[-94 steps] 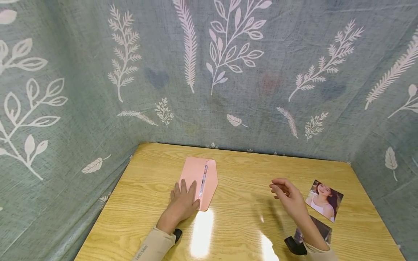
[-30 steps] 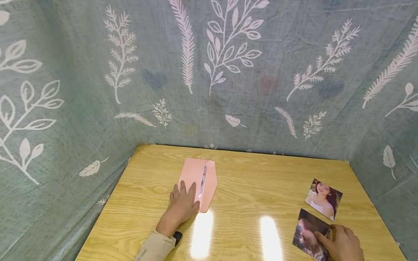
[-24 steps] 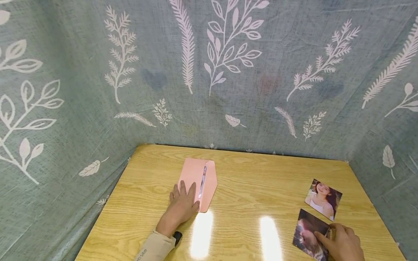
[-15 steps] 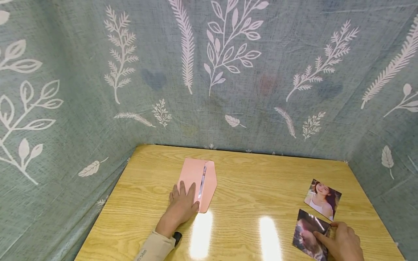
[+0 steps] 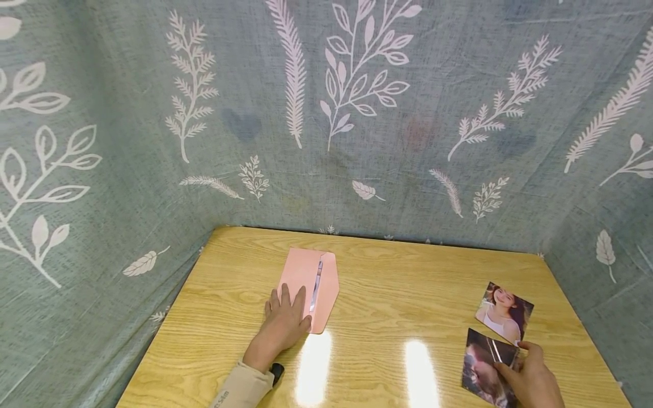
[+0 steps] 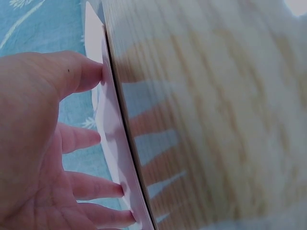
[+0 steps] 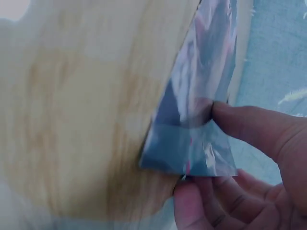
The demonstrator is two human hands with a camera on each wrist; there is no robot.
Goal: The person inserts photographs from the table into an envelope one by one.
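Observation:
On the left of the table, a pink envelope [image 5: 326,289] lies with its pointed flap folded out to the right. A strip of a photo [image 5: 316,286] shows at its opening. My left hand [image 5: 283,320] rests on the envelope with fingers spread, fingertips on the paper in the left wrist view. At the right front, my right hand [image 5: 533,377] pinches the right edge of a dark photo [image 5: 479,362]. The right wrist view has the thumb on top, a fingertip [image 7: 187,199] under the edge, and the glossy print [image 7: 192,110] bowed.
Just behind the dark photo lies another photo [image 5: 502,320], a portrait of a person in a white top. The wooden table [image 5: 398,289] carries two bright light reflections. A grey-green leaf-patterned cloth [image 5: 306,170] hangs behind and at both sides.
My right hand has moved from above the table to the dark photo and gripped its right edge. That edge now bends up and catches light. My left hand has stayed on the envelope.

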